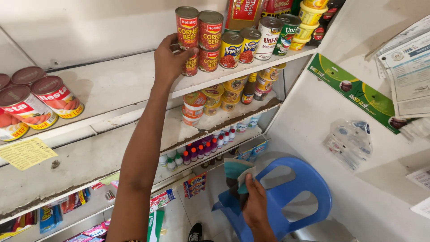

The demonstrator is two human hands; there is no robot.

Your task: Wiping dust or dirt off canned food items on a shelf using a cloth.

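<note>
My left hand (169, 58) reaches up to the top white shelf (121, 78) and is closed around the lower red can (190, 65) of a two-high stack of red meat cans (187, 27). More red cans (209, 31) and yellow-labelled cans (231, 49) stand just right of it. My right hand (254, 206) hangs low over a blue plastic chair (291, 197) and grips a folded teal cloth (236, 172).
Big red-labelled cans (56, 96) sit at the shelf's left end. Lower shelves hold cup-shaped tubs (195, 105) and small bottles (201, 150). A white side panel (322, 112) on the right carries a green card strip (358, 92), papers and plastic bags (349, 141).
</note>
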